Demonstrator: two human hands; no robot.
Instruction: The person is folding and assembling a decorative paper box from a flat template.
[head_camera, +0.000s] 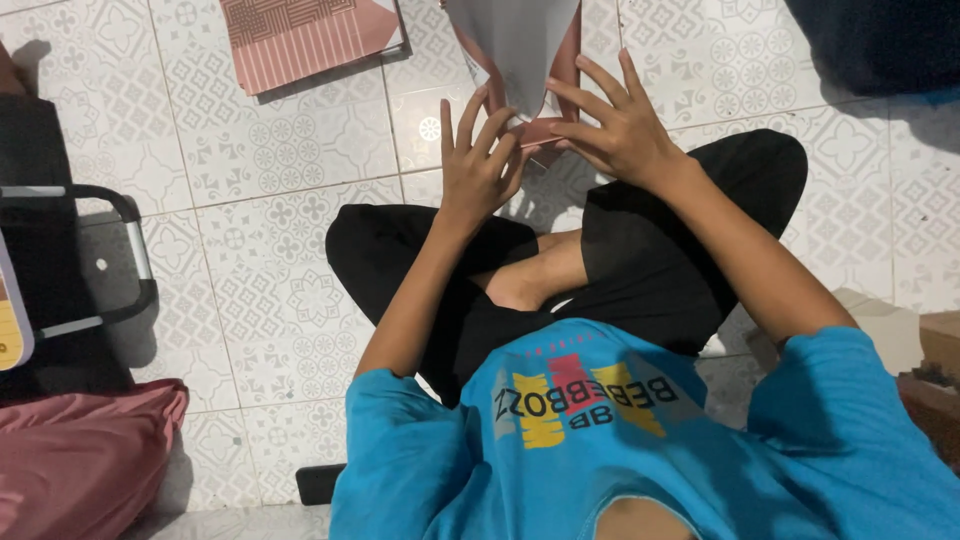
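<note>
Left hand (480, 160) and right hand (615, 125), fingers spread, press the lower tip of a folded grey paper sheet (515, 45) on the tiled floor (300, 150), just beyond the crossed legs (560, 250).

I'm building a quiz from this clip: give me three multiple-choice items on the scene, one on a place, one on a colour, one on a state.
1. Where does the folded grey paper lie?
A. on the tiled floor ahead of the crossed legs
B. on the person's lap
C. on the pink cushion

2. What colour is the person's shirt?
A. white
B. blue
C. green

3. How are the left hand and right hand set?
A. clenched in fists
B. resting on the knees
C. fingers spread at the paper's lower tip

Answers: 1 A, the paper sits on the patterned floor beyond the knees. 2 B, the shirt is bright blue. 3 C, both hands have open fingers at the paper's pointed end.
</note>
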